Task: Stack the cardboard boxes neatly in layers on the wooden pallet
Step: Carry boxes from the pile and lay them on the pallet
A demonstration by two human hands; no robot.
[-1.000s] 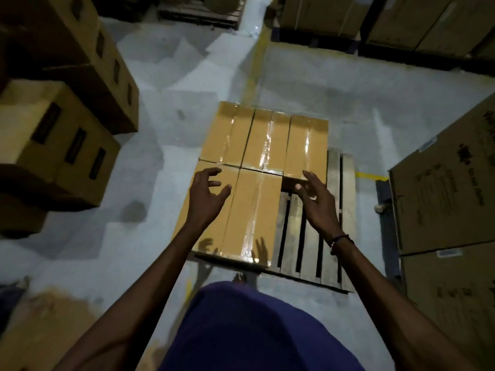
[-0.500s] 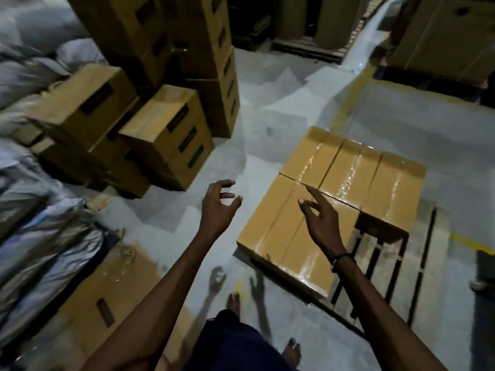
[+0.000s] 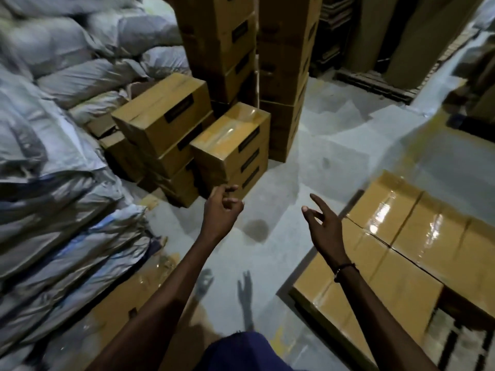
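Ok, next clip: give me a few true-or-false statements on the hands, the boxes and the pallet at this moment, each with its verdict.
1. Both hands hold nothing. True: the left hand and right hand are bare, in the air.
2. The right hand wears a glove. False: it is bare, with a dark wristband.
3. Taped boxes lie flat at the right. True.
4. The pallet is fully covered. False: bare slats show at the lower right.
5. Sacks are piled on the left. True.
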